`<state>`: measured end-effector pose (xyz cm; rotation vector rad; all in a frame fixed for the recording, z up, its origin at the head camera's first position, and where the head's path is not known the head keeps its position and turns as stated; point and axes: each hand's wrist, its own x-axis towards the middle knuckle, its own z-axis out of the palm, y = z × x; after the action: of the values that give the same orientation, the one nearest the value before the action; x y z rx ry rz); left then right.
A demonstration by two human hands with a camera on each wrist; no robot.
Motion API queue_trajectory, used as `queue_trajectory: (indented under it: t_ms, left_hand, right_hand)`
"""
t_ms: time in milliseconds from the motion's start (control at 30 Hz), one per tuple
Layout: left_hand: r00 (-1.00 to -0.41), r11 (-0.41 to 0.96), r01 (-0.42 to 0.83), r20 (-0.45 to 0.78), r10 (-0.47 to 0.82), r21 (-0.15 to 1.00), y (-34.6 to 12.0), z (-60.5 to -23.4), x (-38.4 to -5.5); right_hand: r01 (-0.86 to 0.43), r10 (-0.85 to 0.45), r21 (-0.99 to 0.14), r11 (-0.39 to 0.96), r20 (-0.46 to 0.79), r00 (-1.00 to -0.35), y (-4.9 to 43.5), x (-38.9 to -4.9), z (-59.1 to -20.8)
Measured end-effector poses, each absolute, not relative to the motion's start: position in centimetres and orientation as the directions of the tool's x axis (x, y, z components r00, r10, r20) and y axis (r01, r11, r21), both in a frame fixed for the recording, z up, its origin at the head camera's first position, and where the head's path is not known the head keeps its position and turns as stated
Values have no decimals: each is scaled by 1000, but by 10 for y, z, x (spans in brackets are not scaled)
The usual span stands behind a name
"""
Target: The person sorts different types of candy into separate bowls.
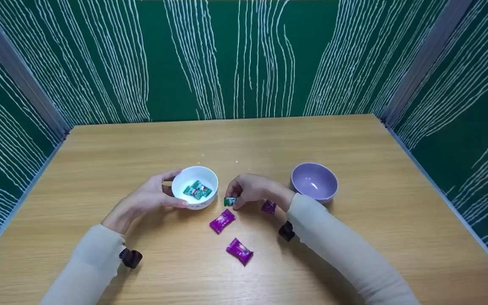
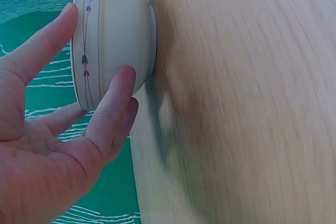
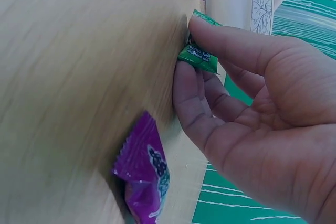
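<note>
With thumb and fingers spread round its side, my left hand (image 1: pixel 155 194) holds a white bowl (image 1: pixel 195 205) on the table. A band of small leaves runs below its rim in the left wrist view. Inside lie a few green-wrapped candies (image 1: pixel 198 190). To the right of that bowl, my right hand (image 1: pixel 250 189) pinches another green candy (image 3: pixel 199 59) between thumb and fingers, close to the tabletop. Purple-wrapped candies lie nearby: one (image 1: pixel 223 221) in front of the white bowl, one (image 1: pixel 240 251) nearer me, and one (image 1: pixel 268 206) partly under my right wrist.
A purple bowl (image 1: pixel 314 182) stands to the right, behind my right forearm. The wooden table (image 1: pixel 235 140) has a few tiny light specks beyond the bowls. Green panels with white wavy lines (image 1: pixel 244 59) enclose its back and sides.
</note>
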<state>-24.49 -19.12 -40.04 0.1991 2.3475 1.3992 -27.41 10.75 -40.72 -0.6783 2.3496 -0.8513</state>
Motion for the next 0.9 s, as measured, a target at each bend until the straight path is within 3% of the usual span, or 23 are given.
queue_trajectory:
  t_ms: [467,900]
  left_hand:
    - [-914,503,-95,-275,298,859,-196,-398,-244]
    - [-907,499,-95,-281,313,862,-193,-400,-244]
  right_hand:
    - [-227,-588,-693,684,-340,-734,104,-279,-406]
    - [-112,-576,-754,647,-387,-720,109,-278,-400]
